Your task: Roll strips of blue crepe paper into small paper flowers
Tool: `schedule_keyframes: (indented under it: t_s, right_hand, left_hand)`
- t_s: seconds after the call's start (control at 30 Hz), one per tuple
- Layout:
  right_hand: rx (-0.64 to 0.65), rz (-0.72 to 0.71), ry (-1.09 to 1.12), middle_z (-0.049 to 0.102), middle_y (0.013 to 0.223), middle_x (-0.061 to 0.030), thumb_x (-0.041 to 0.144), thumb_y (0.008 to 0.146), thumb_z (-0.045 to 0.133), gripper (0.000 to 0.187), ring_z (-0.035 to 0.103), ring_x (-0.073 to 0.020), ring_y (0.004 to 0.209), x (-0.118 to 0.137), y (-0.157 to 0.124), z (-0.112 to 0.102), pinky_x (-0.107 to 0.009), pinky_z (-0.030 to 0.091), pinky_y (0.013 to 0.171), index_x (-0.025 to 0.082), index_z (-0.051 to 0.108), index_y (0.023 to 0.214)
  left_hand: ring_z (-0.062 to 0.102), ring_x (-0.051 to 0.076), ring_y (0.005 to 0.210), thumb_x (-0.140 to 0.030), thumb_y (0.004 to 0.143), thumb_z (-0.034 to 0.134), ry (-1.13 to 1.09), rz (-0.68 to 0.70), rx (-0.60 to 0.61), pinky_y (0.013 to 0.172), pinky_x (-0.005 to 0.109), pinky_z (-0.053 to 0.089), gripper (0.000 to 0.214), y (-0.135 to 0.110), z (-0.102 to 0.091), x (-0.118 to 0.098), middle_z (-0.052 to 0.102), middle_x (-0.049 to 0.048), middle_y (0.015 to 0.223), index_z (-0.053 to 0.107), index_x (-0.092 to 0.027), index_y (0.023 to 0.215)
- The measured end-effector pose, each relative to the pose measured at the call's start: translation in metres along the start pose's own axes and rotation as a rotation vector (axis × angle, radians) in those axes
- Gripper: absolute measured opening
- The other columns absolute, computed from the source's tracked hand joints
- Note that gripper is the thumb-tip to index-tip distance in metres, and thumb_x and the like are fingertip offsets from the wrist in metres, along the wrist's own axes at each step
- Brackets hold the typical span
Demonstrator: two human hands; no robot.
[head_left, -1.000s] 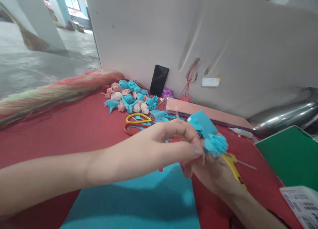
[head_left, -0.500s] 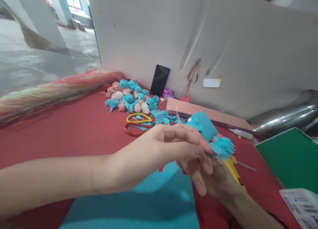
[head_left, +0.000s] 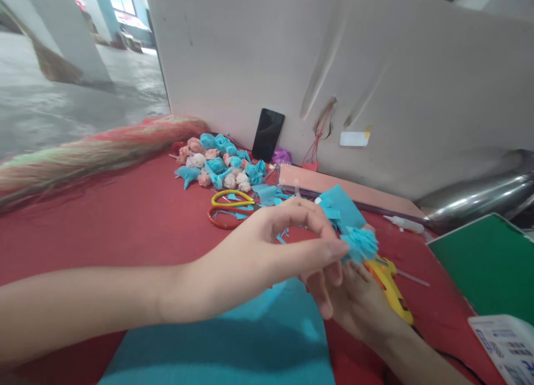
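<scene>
A fringed blue crepe-paper flower is held up over the table, right of centre. My left hand reaches across from the left, its thumb and forefinger closed on the flower's left edge. Under the bloom is my right hand, its fingers gathered at the flower's base and partly hidden behind the left hand. A large sheet of blue crepe paper lies below both hands. Close to the right wrist rests a yellow glue gun. Scissors with yellow and red handles lie beyond the left hand.
Several blue, pink and white paper flowers are heaped at the back. A phone leans on the grey panel. Blue paper pieces lie before a long pink pack. A green board and a small bottle are on the right.
The blue flower and my right hand have moved a little left and down. My left thumb now meets the flower's edge, and more of the glue gun shows.
</scene>
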State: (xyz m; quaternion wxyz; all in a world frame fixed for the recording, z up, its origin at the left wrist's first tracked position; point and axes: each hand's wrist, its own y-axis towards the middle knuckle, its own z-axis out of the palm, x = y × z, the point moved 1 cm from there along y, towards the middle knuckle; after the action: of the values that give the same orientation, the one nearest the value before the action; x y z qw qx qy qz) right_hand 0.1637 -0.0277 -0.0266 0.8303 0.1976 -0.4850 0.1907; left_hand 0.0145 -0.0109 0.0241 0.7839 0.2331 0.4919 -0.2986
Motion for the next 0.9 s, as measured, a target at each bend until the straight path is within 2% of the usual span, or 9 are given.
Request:
schedule_keyframes:
  t_s: [0.07,0.3,0.4,0.5,0.6,0.73,0.8,0.9]
  right_hand:
    - [-0.004,0.007,-0.01,0.059,0.055,0.0058,0.048,0.085,0.065,0.025,0.058,-0.0126,0.051,-0.002,0.0,0.001,-0.028,0.049,0.065,0.028,0.067,0.071]
    - [-0.016,0.021,-0.025,0.057,0.053,0.0046,0.058,0.079,0.067,0.032,0.058,-0.0153,0.051,-0.005,-0.001,-0.003,-0.034,0.05,0.072,0.027,0.066,0.07]
    - [-0.033,0.034,-0.011,0.058,0.054,0.0047,0.052,0.082,0.067,0.028,0.055,-0.0137,0.049,-0.003,-0.002,-0.002,-0.032,0.048,0.068,0.027,0.065,0.07]
    - [-0.03,0.05,0.002,0.052,0.048,0.0049,0.053,0.083,0.065,0.032,0.051,-0.0139,0.049,-0.001,-0.004,0.001,-0.029,0.045,0.06,0.025,0.062,0.067]
    - [-0.023,0.057,0.05,0.051,0.05,0.0055,0.052,0.085,0.064,0.033,0.047,-0.0117,0.046,-0.002,-0.004,0.002,-0.026,0.042,0.057,0.025,0.061,0.067]
    - [-0.013,0.093,0.134,0.057,0.053,0.0045,0.052,0.087,0.062,0.03,0.046,-0.0105,0.048,-0.007,-0.005,0.0,-0.024,0.043,0.062,0.026,0.065,0.072]
    - [-0.005,0.111,0.134,0.056,0.049,0.0037,0.054,0.088,0.059,0.032,0.047,-0.0119,0.05,-0.01,-0.006,0.0,-0.024,0.043,0.062,0.026,0.067,0.075]
    - [-0.016,0.127,0.15,0.059,0.056,0.0036,0.056,0.084,0.063,0.033,0.046,-0.0105,0.048,-0.011,-0.006,0.0,-0.024,0.042,0.059,0.026,0.067,0.072]
  left_hand:
    - [0.061,0.008,0.051,-0.019,0.084,0.065,0.006,-0.012,-0.011,0.064,0.023,0.053,0.025,0.0,0.001,0.0,0.056,-0.0025,0.072,0.053,-0.011,0.063]
    - [0.06,0.008,0.05,-0.025,0.084,0.068,-0.012,-0.055,-0.004,0.061,0.023,0.05,0.024,-0.001,-0.001,0.0,0.058,-0.003,0.068,0.055,-0.013,0.067]
    - [0.061,0.007,0.049,-0.023,0.087,0.065,-0.04,-0.077,0.009,0.062,0.021,0.05,0.023,-0.001,0.0,0.001,0.058,-0.0036,0.066,0.054,-0.013,0.069]
    - [0.062,0.007,0.047,-0.02,0.092,0.057,-0.102,-0.102,0.051,0.063,0.021,0.051,0.023,0.0,0.001,0.002,0.061,-0.0039,0.066,0.05,-0.014,0.071]
    - [0.06,0.005,0.049,-0.019,0.09,0.058,-0.042,-0.106,-0.006,0.055,0.015,0.044,0.021,0.002,0.002,0.003,0.063,-0.0031,0.065,0.05,-0.014,0.071]
    - [0.054,0.006,0.054,-0.018,0.085,0.059,0.03,-0.128,-0.11,0.049,0.013,0.036,0.02,0.003,0.0,0.006,0.062,-0.0027,0.06,0.049,-0.015,0.068]
    - [0.052,0.006,0.056,-0.019,0.085,0.059,0.009,-0.131,-0.12,0.051,0.014,0.037,0.017,0.003,-0.001,0.007,0.062,-0.0029,0.061,0.049,-0.016,0.071]
    - [0.056,0.007,0.06,-0.023,0.084,0.062,-0.005,-0.11,-0.089,0.052,0.014,0.037,0.013,0.002,-0.002,0.009,0.063,-0.0038,0.064,0.05,-0.018,0.081]
